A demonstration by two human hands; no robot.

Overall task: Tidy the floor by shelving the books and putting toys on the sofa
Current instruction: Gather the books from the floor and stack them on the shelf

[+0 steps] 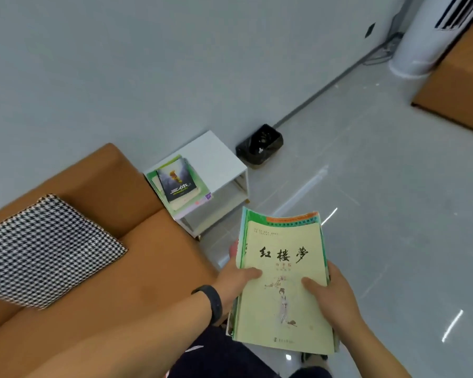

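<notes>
I hold a stack of books (283,271) in front of me above the floor; the top one has a pale yellow cover with black characters and a green border. My left hand (236,279) grips its left edge, thumb on the cover. My right hand (329,293) grips the right edge, thumb on top. Another pile of books (179,184) with a dark cover uppermost lies on the white side table (219,156) beside the orange-brown sofa (115,255). No toys are in view.
A black-and-white houndstooth cushion (41,249) lies on the sofa. A black bin (260,147) stands by the wall behind the table. A white cylindrical appliance (423,42) and a brown box-like piece of furniture (459,85) are at the far right. Glossy grey floor spreads right.
</notes>
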